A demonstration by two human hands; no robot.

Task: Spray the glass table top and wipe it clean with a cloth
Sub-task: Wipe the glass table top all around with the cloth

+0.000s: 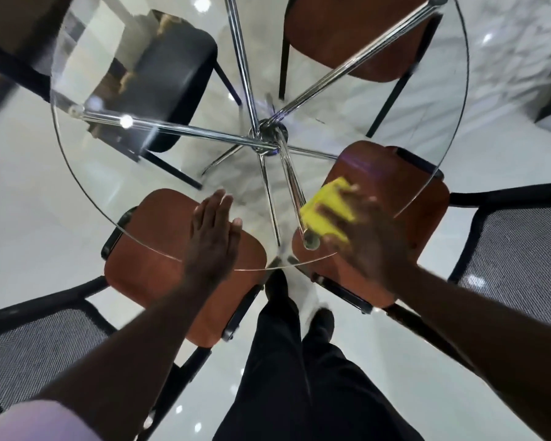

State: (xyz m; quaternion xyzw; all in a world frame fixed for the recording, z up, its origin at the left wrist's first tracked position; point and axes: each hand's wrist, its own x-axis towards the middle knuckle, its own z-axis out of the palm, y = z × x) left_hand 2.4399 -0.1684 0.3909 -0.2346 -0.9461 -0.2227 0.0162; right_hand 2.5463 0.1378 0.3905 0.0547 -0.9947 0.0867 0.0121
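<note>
1. Round glass bench top [178, 167] seen from above; chrome legs meet at a hub [267, 135] under its centre.
2. R hand [368, 232] lies palm down on the yellow cloth [323, 208], fingers spread across it, pressing it flat on the glass. Blurred, so can't tell thumb position.
3. Cloth sits on the near-right part of the bench, inside the rim.
4. L hand [213, 230] is flat, fingers straight & together, holding nothing, at the near edge left of the cloth; contact w/ the glass unclear.
5. Hands are well apart.
6. Below the glass: orange chair seats near-left [146, 259], near-right [395, 176], far [347, 36]; black chair [172, 78] far-left.
7. Glossy white floor [22, 192]; dark trousers [283, 361] at bottom centre.
</note>
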